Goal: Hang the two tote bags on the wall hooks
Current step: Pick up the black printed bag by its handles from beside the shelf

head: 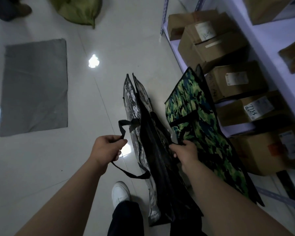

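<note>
Two tote bags hang below me over the tiled floor. The grey-and-white camouflage tote bag [134, 106] is on the left, its mouth spread open. My left hand [107, 148] is closed on one of its black strap handles [122, 129]. The green camouflage tote bag [196, 116] hangs to the right, close to the shelving. My right hand [186, 153] grips black straps between the two bags; I cannot tell which bag each strap belongs to. No wall hooks are in view.
A metal shelf rack [269, 53] with several cardboard boxes [211, 46] runs along the right. A grey mat [35, 86] lies on the floor at left, a green sack [78, 11] at the top. Another person's shoe [24, 9] is top left. My white shoe [120, 193] is below.
</note>
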